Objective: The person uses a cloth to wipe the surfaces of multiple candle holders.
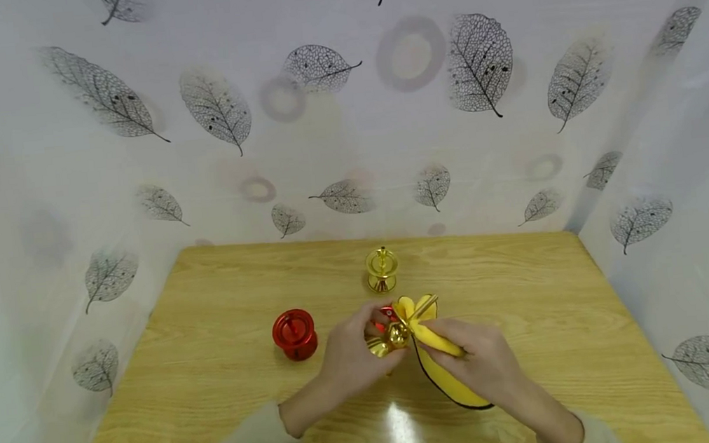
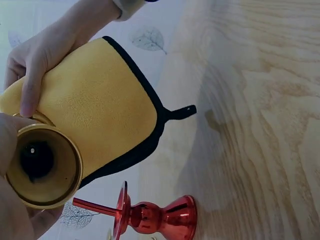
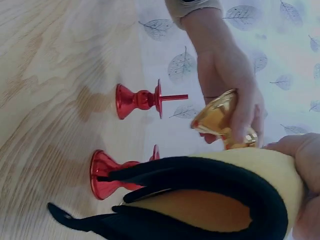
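Note:
In the head view my left hand (image 1: 355,351) grips a shiny gold candlestick (image 1: 397,335) tilted on its side. Its hollow, flared base (image 2: 71,189) faces the left wrist camera. My right hand (image 1: 487,359) pinches a yellow cloth (image 1: 447,381) with black edging against the candlestick's spike end. The cloth drapes down below the fingers, and a black hanging loop (image 2: 181,113) sticks out from its corner in the left wrist view. Seen from the right wrist, the folded cloth (image 3: 282,167) covers much of the foreground, with the left hand (image 3: 232,82) beyond it.
A red candlestick (image 1: 294,331) stands upright left of my hands. Another red candlestick (image 1: 388,313) is mostly hidden behind the left hand. Farther back stands a second gold candlestick (image 1: 382,270). The wooden table (image 1: 233,281) meets a leaf-patterned curtain (image 1: 334,139) at its back and sides.

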The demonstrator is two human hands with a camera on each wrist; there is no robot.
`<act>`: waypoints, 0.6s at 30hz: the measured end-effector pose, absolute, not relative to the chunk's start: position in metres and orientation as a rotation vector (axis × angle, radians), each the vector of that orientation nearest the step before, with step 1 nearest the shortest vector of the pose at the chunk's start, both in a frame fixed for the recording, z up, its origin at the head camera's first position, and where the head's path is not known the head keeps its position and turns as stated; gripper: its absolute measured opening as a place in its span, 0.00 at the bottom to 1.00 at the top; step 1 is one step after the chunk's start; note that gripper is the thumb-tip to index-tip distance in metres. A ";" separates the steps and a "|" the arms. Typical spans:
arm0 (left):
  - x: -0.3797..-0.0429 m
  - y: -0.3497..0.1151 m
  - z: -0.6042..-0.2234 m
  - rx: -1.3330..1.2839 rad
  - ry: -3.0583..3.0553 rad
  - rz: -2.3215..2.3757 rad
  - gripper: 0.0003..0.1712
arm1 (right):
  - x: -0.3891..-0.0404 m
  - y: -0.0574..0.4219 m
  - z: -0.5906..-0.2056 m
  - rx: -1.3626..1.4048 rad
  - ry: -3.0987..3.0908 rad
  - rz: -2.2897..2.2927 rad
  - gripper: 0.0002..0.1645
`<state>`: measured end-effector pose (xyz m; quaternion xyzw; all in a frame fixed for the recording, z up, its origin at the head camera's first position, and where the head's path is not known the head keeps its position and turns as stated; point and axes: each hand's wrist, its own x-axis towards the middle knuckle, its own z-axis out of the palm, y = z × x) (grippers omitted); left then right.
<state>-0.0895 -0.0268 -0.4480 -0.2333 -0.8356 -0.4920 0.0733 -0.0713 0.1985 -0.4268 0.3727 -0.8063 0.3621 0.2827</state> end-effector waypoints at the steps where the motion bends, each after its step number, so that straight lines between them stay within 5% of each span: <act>1: -0.091 -0.027 -0.447 -0.704 -2.506 -1.519 0.41 | -0.072 0.199 -0.428 0.999 -2.129 0.978 0.18; 18: -0.097 -0.035 -0.439 -0.697 -2.487 -2.245 0.38 | -0.086 0.215 -0.445 1.097 -1.939 1.142 0.17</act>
